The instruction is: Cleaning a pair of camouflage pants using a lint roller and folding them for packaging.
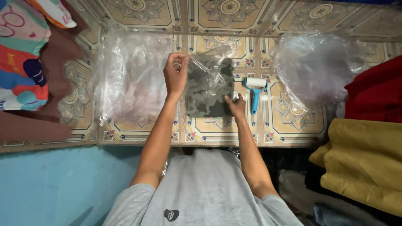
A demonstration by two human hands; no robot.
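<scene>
Forearms reach out bare from grey short sleeves over the near edge of the tiled surface [138, 134], which is patterned in cream and gold. Nearer of the two, the right hand [237, 105] lies fingers-down, pressing the lower right corner of a folded camouflage garment [208, 90], soft grey-green cloth in a rectangle. Farther out, the left hand [176, 73] is raised with wrist bent, thumb and fingertips pinched shut on the edge of a clear plastic bag [211, 58], thin and crinkled, that sheathes the garment's far end. The garment lies mid-surface. Just right of it lies a blue-handled lint roller [254, 90] with a white drum. Glossy heaps of clear bags [130, 75] sit toward the left and right far corners.
</scene>
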